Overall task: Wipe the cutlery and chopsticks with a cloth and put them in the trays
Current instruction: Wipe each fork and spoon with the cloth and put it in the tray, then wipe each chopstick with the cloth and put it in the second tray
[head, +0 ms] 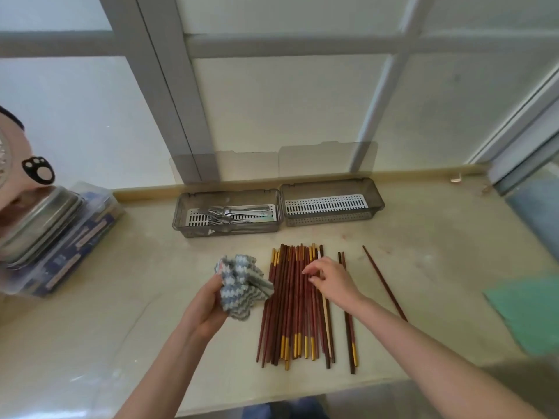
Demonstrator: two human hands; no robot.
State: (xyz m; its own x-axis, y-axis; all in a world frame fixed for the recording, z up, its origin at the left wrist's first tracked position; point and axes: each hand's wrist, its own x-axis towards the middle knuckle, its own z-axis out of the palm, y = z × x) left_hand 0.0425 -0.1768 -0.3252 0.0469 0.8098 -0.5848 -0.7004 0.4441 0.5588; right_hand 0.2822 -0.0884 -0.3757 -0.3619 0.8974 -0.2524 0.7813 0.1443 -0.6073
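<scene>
– While the left hand [205,306] grips the bunched grey-and-white cloth [242,285], where is the other?
– Right hand [331,279] sits over the pile of chopsticks [290,322], fingertips bent onto them; whether it pinches one, I cannot tell.
– Anything beside it?
– A chopstick pair [348,328] and a single chopstick [384,282] lie apart on the counter [151,297].
– Farther back?
– Two grey trays touch at the wall: the left tray [227,232] holds forks [223,219], the right tray [329,220] shows a white slotted insert.
</scene>
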